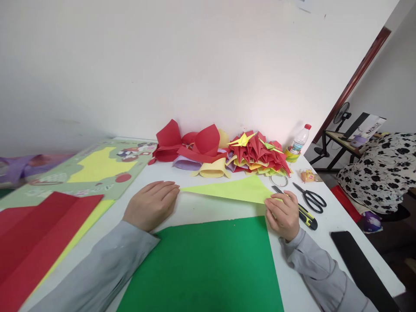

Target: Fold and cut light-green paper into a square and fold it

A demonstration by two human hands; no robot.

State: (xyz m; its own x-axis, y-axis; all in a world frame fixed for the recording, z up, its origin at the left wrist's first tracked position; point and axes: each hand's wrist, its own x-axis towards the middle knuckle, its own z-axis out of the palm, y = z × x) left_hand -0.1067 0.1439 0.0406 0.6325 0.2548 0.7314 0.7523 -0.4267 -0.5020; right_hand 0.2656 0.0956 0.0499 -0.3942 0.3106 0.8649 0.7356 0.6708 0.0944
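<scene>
Between my two hands stretches a light yellow-green sheet of paper (232,189), one long edge toward me and a blunt peak at the far side. My left hand (152,205) has its fingers closed on the left tip of this paper. At the other end, my right hand (282,213) pinches the right corner between thumb and fingers. A green sheet (208,264) lies flat on the table just below. Partly behind my right hand is a yellow-and-black utility knife (307,216). Black-handled scissors (312,198) rest to the right of it.
Folded red, yellow and purple paper pieces (206,145) and a pile of red paper stars (260,151) stand along the wall. A bottle (300,139) and tape are at the back right. Red sheets (42,234) lie left, a black strip (360,268) right.
</scene>
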